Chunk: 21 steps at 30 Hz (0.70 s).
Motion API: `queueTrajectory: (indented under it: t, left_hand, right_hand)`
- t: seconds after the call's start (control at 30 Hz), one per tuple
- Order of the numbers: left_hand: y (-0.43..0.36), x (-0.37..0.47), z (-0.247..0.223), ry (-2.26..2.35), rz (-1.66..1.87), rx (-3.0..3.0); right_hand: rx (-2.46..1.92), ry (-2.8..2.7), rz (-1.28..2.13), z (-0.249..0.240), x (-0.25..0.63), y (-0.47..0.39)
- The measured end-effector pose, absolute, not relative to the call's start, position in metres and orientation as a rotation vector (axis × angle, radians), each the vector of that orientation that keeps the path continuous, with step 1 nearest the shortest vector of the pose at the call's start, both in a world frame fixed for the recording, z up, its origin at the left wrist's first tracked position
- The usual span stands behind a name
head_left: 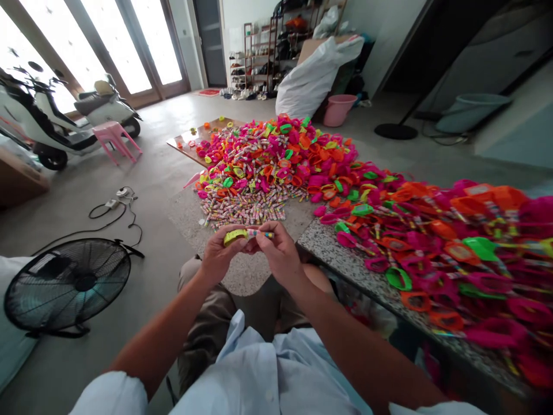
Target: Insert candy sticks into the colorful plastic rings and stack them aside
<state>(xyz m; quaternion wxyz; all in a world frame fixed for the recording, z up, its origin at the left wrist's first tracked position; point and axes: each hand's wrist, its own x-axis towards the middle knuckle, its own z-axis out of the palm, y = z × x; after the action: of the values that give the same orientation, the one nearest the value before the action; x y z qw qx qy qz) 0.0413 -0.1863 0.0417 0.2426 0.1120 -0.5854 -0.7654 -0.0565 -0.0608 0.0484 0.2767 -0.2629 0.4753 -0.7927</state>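
Above my lap, my left hand (220, 251) is closed on a yellow plastic band (235, 235) shaped like a toy watch. My right hand (279, 249) pinches a small printed tube (260, 233), which meets or nearly meets the right end of the band; whether they are joined I cannot tell. Just beyond my hands lies a spread of similar small tubes (242, 207) on a speckled stone top (302, 216). Behind them rises a heap of pink, orange, yellow and green plastic bands (280, 150), with tubes scattered among them.
More bands with tubes (432, 259) cover the stone counter to my right. A black fan (69, 285) and a cable (112, 204) lie at my left. Further off stand a pink stool (113, 135), scooters (106, 106), a white sack (309, 78) and a pink bucket (339, 110).
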Motion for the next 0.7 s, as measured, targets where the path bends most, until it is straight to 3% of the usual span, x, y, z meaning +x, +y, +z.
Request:
queueTrajectory:
  t: [0.7]
  left_hand:
    - [-0.194,0.05,0.054,-1.649,-2.021,0.28]
  right_hand:
    - [-1.176,1.615,-1.948,0.067,-0.064,-0.043]
